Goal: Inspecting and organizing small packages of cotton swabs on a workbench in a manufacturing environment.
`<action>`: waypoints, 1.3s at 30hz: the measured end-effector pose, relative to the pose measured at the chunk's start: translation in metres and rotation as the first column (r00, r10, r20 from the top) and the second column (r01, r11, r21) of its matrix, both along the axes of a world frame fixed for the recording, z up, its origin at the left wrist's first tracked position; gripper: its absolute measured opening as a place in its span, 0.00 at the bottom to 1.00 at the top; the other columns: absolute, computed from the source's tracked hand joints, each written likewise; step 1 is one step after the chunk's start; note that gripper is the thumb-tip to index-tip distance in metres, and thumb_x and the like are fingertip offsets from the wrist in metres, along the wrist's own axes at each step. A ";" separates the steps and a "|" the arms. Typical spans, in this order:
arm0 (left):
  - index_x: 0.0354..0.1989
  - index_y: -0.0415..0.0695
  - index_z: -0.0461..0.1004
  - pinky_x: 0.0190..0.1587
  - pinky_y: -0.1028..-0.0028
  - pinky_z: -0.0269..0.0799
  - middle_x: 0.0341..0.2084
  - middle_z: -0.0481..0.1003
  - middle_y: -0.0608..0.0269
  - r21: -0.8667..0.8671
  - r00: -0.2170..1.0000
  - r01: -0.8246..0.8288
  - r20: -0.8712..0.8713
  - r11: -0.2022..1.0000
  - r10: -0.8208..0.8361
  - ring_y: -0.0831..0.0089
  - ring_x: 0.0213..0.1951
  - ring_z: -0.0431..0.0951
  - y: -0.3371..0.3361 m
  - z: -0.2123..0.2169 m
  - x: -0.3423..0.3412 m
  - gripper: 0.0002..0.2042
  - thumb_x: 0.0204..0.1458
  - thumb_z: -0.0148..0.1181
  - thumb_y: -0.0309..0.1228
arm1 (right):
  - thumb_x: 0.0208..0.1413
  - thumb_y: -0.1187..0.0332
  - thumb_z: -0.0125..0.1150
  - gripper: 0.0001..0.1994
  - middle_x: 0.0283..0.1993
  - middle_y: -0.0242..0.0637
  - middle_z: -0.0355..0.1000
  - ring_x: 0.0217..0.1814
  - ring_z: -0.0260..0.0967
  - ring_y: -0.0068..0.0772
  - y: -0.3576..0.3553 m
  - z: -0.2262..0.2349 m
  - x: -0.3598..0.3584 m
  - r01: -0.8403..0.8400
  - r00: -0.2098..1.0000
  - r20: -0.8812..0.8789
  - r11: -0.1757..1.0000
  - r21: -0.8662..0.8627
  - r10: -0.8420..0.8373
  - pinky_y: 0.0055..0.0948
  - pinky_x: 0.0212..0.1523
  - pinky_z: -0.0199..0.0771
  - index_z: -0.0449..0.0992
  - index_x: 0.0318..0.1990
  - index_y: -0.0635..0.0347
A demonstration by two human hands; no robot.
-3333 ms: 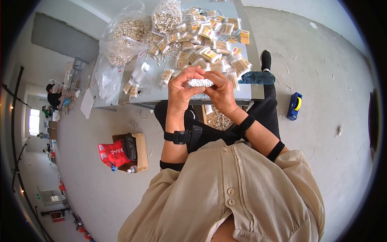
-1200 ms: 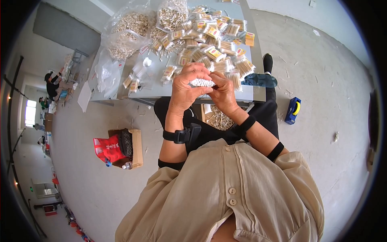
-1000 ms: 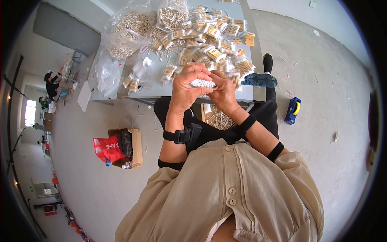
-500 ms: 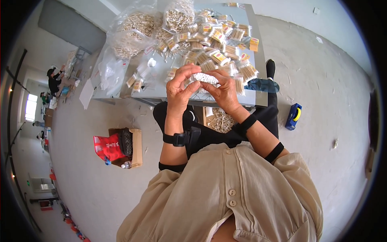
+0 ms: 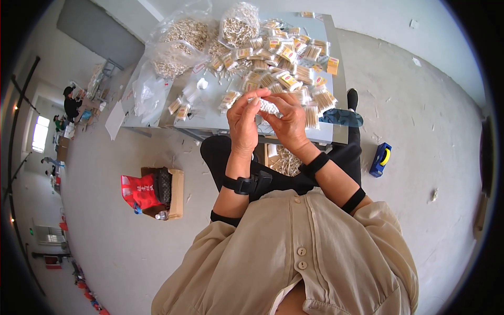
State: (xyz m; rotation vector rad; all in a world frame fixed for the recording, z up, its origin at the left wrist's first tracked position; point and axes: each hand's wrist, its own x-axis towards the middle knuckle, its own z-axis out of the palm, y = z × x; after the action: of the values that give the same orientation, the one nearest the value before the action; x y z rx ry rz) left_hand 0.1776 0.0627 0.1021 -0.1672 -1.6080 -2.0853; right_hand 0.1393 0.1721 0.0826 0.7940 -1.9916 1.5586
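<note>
Between the fingers (image 5: 251,105) sat a white bundle of swabs (image 5: 268,105). Beyond the fingers, the pale grey counter (image 5: 210,113) carried tan packets with yellow-orange labels (image 5: 286,79). Below the fingers, black wrist straps (image 5: 247,185) met a beige shirt (image 5: 304,252).

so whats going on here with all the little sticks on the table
A seated person holds a small bundle of white-tipped sticks between both hands, left hand and right hand, raised above the grey table. The table carries many packed stick bundles and clear bags of loose sticks. A blue tape dispenser lies on the floor.
</note>
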 end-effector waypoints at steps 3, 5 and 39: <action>0.41 0.28 0.72 0.55 0.67 0.62 0.42 0.73 0.46 -0.030 1.000 0.020 0.010 0.999 -0.019 0.62 0.47 0.72 0.001 0.002 0.002 0.14 0.52 0.45 0.25 | 0.34 0.71 0.70 0.16 0.36 0.37 0.73 0.38 0.69 0.43 0.002 0.001 0.002 -0.008 1.000 -0.003 1.000 0.011 0.008 0.35 0.37 0.70 0.78 0.37 0.56; 0.41 0.28 0.72 0.55 0.68 0.62 0.42 0.74 0.46 -0.030 0.999 0.034 0.016 0.999 -0.034 0.63 0.47 0.72 0.002 0.002 0.003 0.15 0.51 0.44 0.24 | 0.35 0.71 0.69 0.17 0.37 0.37 0.73 0.39 0.69 0.43 0.003 0.001 0.003 -0.025 1.000 -0.003 1.000 0.005 0.025 0.35 0.37 0.70 0.78 0.38 0.57; 0.28 0.39 0.73 0.23 0.83 0.64 0.21 0.74 0.65 -0.169 0.882 0.022 0.467 0.985 0.061 0.81 0.22 0.72 0.004 -0.014 0.005 0.07 0.49 0.60 0.30 | 0.56 0.66 0.56 0.11 0.39 0.41 0.73 0.40 0.72 0.35 -0.009 -0.020 -0.028 0.330 0.246 0.334 0.245 -0.912 0.910 0.36 0.42 0.74 0.69 0.44 0.61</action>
State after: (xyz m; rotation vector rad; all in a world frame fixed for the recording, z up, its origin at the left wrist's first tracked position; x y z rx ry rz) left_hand 0.1830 0.0667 0.0878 0.3285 -2.0583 -2.0755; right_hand 0.1115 0.1636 0.0629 -0.3831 -0.5674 3.5945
